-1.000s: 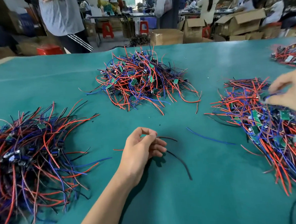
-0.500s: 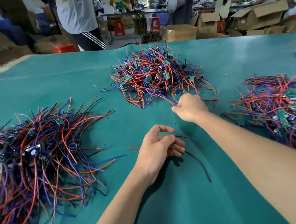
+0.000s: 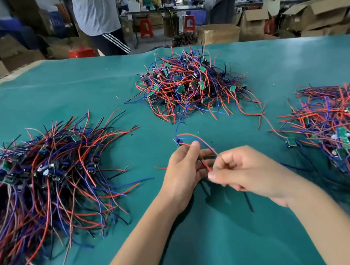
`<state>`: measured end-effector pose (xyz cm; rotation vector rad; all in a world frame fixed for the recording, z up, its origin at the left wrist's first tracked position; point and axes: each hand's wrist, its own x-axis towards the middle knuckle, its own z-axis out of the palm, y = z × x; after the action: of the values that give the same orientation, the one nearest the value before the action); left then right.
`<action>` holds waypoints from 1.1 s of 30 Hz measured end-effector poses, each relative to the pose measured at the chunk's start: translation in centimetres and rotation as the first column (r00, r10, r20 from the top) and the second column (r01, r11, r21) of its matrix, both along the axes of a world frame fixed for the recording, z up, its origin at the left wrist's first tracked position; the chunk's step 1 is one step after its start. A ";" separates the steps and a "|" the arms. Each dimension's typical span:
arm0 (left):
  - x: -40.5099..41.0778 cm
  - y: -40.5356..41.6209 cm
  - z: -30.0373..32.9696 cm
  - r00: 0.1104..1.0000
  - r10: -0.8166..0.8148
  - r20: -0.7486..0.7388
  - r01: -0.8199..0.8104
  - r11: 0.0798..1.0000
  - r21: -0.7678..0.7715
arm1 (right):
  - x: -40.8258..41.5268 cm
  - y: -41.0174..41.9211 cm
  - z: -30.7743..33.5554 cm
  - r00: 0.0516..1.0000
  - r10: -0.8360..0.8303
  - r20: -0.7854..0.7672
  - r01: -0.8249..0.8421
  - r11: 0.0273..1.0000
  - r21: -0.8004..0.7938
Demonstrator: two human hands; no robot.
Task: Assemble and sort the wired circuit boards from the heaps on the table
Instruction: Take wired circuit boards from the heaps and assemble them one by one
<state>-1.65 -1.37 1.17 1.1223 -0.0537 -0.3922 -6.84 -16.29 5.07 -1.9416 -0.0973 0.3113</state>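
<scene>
Three heaps of wired circuit boards lie on the teal table [image 3: 223,245]: a left heap [image 3: 46,179], a middle far heap [image 3: 189,86] and a right heap [image 3: 338,129]. My left hand [image 3: 184,172] grips a bundle of red and black wires in front of me. My right hand [image 3: 244,172] meets it from the right and pinches a red wire [image 3: 193,136] that loops up to a small dark board [image 3: 178,141] just above my left fingers. A black wire [image 3: 248,202] trails down below my hands.
A loose green board [image 3: 290,141] lies at the right heap's near-left edge. A person in a grey shirt [image 3: 96,13] stands beyond the table's far edge. Cardboard boxes [image 3: 220,33] and red stools [image 3: 145,27] fill the floor behind.
My right hand went from the right heap to the middle heap, then came back with a red-and-blue wired board to my left hand, which stayed holding its wires.
</scene>
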 end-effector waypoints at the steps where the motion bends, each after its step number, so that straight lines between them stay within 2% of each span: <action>1: 0.0 0.0 -0.1 1.000 0.000 0.005 0.000 1.000 0.012 | -0.2 0.0 0.0 1.000 0.028 -0.006 -0.028 0.999 -0.023; 3: 0.0 0.1 -0.3 1.000 -0.010 0.023 0.009 1.000 0.017 | -0.1 -0.3 0.1 0.999 0.039 -0.004 -0.039 0.999 -0.030; 5: 0.0 0.2 -0.3 0.998 -0.040 0.054 0.038 0.999 0.036 | 0.2 -0.7 0.0 1.000 -0.029 0.003 0.029 0.999 0.031; 7: 0.0 0.2 -0.3 0.994 -0.066 0.090 0.058 0.994 0.090 | 0.5 -1.1 -0.5 0.983 -0.160 0.086 0.159 0.987 0.019; 10: -0.1 0.3 -0.3 0.982 -0.123 0.142 0.098 0.980 0.172 | 0.9 -1.0 -1.5 0.910 -0.322 0.261 0.359 0.927 -0.107; 12: -0.3 0.4 -0.3 0.968 -0.186 0.167 0.149 0.966 0.211 | 1.1 -0.6 -2.1 0.897 -0.347 0.274 0.374 0.926 -0.050; 16: -0.4 0.8 0.0 0.920 -0.349 0.179 0.304 0.922 0.240 | 1.2 -0.7 -2.0 0.907 -0.350 0.233 0.323 0.935 0.144; 20: -0.5 0.7 0.1 0.900 -0.380 0.213 0.326 0.912 0.250 | 1.2 -1.4 -1.1 0.879 -0.446 0.168 0.369 0.860 0.353; 25: -0.5 0.5 -0.1 0.948 -0.252 0.195 0.217 0.959 0.185 | 1.1 -1.5 -1.1 0.890 -0.430 0.148 0.370 0.875 0.313; 29: -0.6 0.2 -0.4 0.948 -0.169 0.269 0.096 0.959 0.265 | 1.1 -1.8 -1.0 0.928 -0.363 0.084 0.317 0.889 0.331; 31: -0.7 0.1 -0.6 0.929 -0.197 0.314 0.084 0.937 0.339 | 1.1 -2.0 -0.8 0.952 -0.306 -0.012 0.276 0.840 0.468; 33: -0.9 0.1 -0.4 0.922 -0.233 0.309 0.112 0.925 0.364 | 1.2 -2.5 -0.5 0.963 -0.251 -0.096 0.254 0.732 0.633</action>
<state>-2.53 -1.31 0.72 1.5293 -0.4161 -0.3661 -5.61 -18.77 4.53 -1.2415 0.0629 0.0751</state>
